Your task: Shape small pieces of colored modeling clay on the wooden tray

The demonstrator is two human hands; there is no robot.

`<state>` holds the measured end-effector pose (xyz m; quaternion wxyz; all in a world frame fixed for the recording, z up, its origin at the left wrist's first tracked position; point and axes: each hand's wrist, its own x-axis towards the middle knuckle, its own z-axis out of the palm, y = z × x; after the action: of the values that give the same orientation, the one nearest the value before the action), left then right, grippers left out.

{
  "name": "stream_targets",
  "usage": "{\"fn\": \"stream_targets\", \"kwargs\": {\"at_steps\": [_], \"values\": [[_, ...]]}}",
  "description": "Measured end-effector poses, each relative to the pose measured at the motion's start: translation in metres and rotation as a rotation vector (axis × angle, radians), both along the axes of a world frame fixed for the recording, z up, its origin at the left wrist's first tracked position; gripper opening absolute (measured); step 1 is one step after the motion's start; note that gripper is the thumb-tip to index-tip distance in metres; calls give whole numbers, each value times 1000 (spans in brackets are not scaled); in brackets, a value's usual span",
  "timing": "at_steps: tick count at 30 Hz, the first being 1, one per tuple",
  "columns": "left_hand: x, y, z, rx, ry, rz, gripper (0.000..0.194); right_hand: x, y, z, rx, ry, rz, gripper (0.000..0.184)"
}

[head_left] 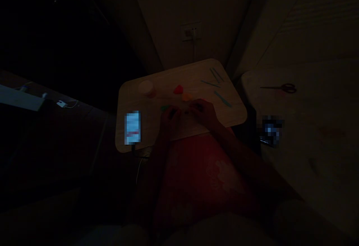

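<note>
The scene is very dark. Both my hands rest on a small light wooden table (196, 74). My left hand (169, 117) has its fingers curled beside a small green piece (165, 108). My right hand (202, 112) lies close to it, fingers bent, near an orange lump (186, 97). Something small sits between the two hands, too dim to name. A red lump (178, 89) lies just beyond them.
A lit phone (132, 127) lies at the table's left front with a cable. A pale round container (146, 88) stands at the back left. Several thin teal tools (218, 85) lie at the right. Scissors (282, 88) rest on the surface to the right.
</note>
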<state>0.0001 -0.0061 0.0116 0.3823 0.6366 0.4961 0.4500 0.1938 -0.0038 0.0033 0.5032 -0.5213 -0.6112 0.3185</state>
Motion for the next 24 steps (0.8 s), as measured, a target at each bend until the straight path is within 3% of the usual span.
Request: {"fn": "stream_targets", "kwargs": {"at_steps": [10,16,24], "values": [[0,-1,1,4,9,8,18,1,-1,2,20,-41,21,16],[0,-1,-1,7,6,9,18,2,1,2,45,-104,61,30],[0,-1,0,19,7,12,18,1,-1,6,57,-100,7,46]]}}
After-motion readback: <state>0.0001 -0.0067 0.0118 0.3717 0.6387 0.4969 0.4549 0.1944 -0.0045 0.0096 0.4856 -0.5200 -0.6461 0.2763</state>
